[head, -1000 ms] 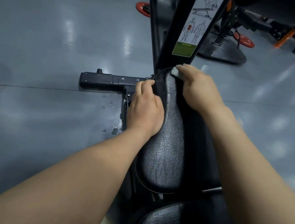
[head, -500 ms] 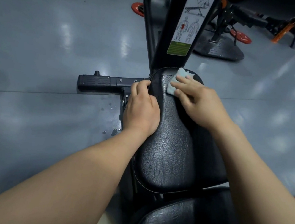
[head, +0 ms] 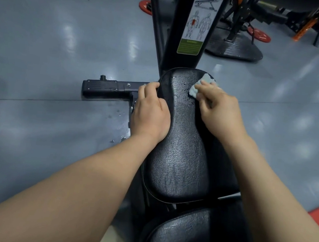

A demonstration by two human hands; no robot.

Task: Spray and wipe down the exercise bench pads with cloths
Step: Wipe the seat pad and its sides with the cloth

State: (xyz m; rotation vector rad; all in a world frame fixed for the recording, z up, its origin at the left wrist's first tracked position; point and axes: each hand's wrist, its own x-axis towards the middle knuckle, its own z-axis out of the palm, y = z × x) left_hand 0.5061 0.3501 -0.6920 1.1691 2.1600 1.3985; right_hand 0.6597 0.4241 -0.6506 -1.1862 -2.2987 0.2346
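Observation:
A black textured seat pad (head: 178,153) of the exercise bench runs away from me, with a second black pad (head: 184,238) below it near the bottom edge. My right hand (head: 220,112) presses a small pale blue cloth (head: 200,85) onto the far right end of the seat pad, fingers extended over it. My left hand (head: 151,112) grips the pad's left edge near its far end, fingers curled over the rim. The pad's far surface looks wet and worn.
A black upright post with an exercise diagram sticker (head: 196,26) rises just beyond the pad. A black foot bar (head: 106,88) sticks out left on the grey floor, with wet spots (head: 119,114) beside it. Red weight plates (head: 259,34) and other machines stand at the back right.
My right hand has slid the cloth from the pad's far left tip across to its far right side. The left hand has kept its grip on the left edge.

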